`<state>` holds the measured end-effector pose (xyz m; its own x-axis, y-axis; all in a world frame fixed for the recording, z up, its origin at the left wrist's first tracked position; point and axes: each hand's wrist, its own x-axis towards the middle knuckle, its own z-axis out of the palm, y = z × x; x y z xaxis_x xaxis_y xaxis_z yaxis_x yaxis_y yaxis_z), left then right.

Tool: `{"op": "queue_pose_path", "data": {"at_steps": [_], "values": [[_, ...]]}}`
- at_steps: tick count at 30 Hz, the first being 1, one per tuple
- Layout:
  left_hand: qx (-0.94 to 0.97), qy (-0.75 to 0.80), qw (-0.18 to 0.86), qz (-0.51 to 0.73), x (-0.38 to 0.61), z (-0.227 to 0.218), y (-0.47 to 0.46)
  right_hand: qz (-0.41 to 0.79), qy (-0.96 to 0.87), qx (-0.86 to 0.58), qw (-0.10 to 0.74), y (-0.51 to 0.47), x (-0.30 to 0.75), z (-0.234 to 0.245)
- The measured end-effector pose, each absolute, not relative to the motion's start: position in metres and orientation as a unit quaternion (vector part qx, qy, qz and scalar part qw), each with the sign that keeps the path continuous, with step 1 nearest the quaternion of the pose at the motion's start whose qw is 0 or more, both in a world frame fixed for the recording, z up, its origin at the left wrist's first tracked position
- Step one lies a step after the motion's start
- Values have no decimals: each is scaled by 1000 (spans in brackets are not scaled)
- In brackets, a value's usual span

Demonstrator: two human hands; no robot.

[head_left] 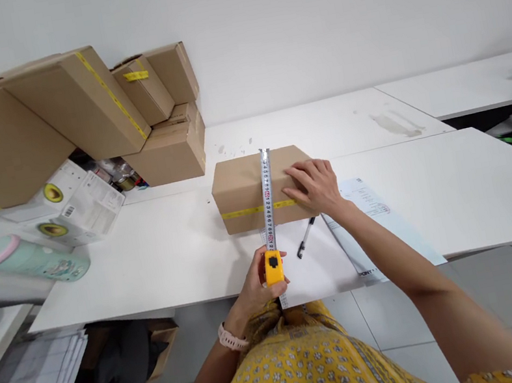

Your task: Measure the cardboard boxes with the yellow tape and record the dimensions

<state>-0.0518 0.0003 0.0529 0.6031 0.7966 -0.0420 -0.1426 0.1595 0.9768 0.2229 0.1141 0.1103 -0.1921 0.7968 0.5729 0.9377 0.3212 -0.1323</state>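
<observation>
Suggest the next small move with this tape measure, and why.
I'd probably slide the right hand left onto the blade to steady it: the hand rests on the carton beside the blade, while the left hand holds the yellow case past the carton's near side.

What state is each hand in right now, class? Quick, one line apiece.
Left hand: closed, holding the yellow tape measure.
Right hand: open, fingers loosely bent, resting on the cardboard box.
</observation>
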Motion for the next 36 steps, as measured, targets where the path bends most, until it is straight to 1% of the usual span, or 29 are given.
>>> {"op": "queue_pose_path", "data": {"at_steps": [2,3,4,6,8,9,12,14,16,20,23,25,27,30,32,34,36], "values": [[561,295,710,307,-55,47,-6,-88,-767,-564,295,100,220,99],[564,297,712,295,-56,46,-9,-67,-756,-567,318,93,218,97],[568,299,712,283,-57,46,-11,-44,-735,-576,356,87,216,96],[586,305,707,253,-59,49,-14,18,-655,-597,464,78,214,102],[621,307,689,216,-61,55,-16,107,-566,-595,560,73,216,114],[640,305,678,197,-62,58,-17,156,-533,-585,591,71,217,120],[669,315,653,161,-64,61,-21,270,-485,-542,631,61,221,132],[656,337,652,177,-62,59,-23,306,-478,-523,636,49,216,131],[636,353,649,223,-59,56,-26,315,-493,-519,623,31,204,122],[634,369,607,305,-52,63,-27,272,-573,-561,532,-7,174,101],[667,371,549,342,-54,77,-22,219,-576,-606,503,-21,168,87],[691,358,499,382,-59,89,-13,201,-535,-648,503,-18,175,76],[710,348,434,431,-64,104,4,196,-498,-700,473,-10,185,61],[734,358,304,490,-66,127,42,192,-490,-774,352,5,193,39],[754,373,211,497,-62,141,72,181,-503,-803,265,13,191,29],[774,400,136,473,-55,149,102,160,-525,-811,202,17,185,27],[785,443,78,426,-48,151,129,138,-551,-806,165,18,179,29]]}}
